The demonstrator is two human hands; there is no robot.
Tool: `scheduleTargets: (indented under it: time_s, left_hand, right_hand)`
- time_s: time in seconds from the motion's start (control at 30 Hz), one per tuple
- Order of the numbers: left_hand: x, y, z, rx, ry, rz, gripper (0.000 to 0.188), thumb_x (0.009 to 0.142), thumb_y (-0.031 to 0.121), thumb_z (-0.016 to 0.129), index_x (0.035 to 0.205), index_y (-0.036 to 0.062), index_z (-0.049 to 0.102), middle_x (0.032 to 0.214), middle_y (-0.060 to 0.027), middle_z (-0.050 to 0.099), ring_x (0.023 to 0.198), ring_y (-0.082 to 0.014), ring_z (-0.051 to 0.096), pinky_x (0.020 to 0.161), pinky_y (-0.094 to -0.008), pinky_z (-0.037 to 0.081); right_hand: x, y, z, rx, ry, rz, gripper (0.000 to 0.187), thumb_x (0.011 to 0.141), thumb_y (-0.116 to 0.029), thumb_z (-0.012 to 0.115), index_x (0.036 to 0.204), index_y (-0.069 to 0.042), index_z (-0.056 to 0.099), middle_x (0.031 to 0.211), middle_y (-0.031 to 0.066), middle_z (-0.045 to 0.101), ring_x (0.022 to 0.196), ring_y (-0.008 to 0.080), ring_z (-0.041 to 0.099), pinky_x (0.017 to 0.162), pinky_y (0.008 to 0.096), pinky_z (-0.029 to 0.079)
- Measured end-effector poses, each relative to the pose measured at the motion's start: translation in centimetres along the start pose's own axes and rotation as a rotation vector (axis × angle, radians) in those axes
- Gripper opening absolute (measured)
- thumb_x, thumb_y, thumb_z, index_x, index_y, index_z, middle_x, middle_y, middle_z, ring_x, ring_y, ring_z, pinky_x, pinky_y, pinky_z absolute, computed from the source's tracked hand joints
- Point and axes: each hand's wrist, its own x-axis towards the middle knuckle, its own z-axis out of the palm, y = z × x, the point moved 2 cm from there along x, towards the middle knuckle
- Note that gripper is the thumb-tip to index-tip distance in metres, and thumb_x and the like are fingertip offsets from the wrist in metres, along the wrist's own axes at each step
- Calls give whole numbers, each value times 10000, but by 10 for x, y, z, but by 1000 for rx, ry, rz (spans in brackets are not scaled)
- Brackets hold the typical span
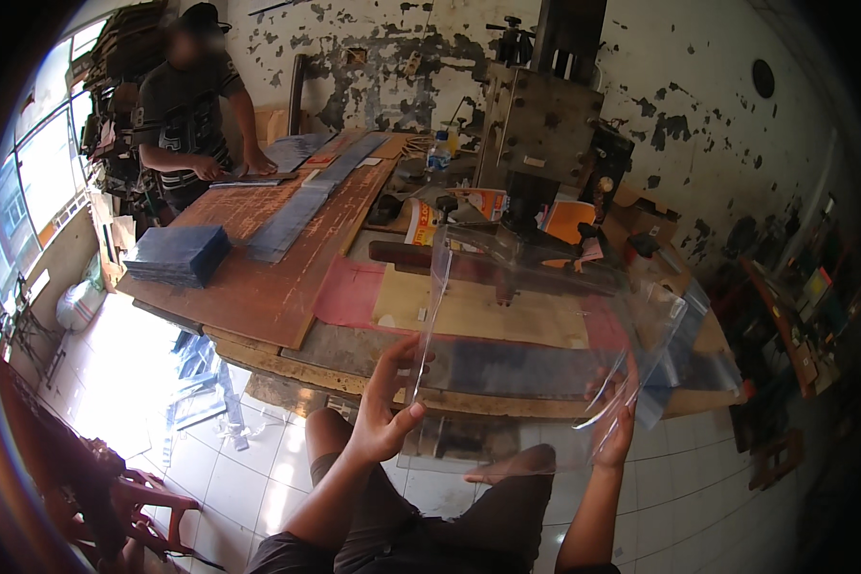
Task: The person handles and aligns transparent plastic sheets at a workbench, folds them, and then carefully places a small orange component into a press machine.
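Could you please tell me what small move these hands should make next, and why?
I would probably ease the clear plastic sheet forward over the yellow mat: the left hand and right hand hold its opposite sides, it is held up by the near edge of the table, and the mat lies flat below the press.

Clear sheet (521,430): plastic, smooth, glossy. Press (545,129): dull metal. Brown board (234,301): matt, scratched. Wall (674,53): rough, paint flakes. Floor (206,483): glossy tile.
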Motion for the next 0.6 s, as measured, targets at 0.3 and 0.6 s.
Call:
scheduleTargets:
  time_s: [0.3, 0.6]
  left_hand:
    - [-6, 11, 6, 53, -1, -40, 973, 848, 590, 707, 1526, -21, 367, 1407, -173, 504, 1284, -259, 500, 1052, -433, 430]
    - [-11, 14, 8, 20, 4, -61, 918, 862, 509, 729, 1534, -4, 369, 1374, -178, 502, 1252, -258, 518, 1055, -437, 443]
  right_hand:
    - [-4, 3, 0, -19, 62, 12, 1058, 832, -685, 606, 1627, -80, 260, 1295, 112, 508, 1058, 214, 544, 943, 365, 445]
    - [-10, 12, -6, 20, 51, 54, 1043, 830, -673, 616, 1626, -96, 269, 1297, 116, 517, 1044, 214, 558, 945, 365, 452]
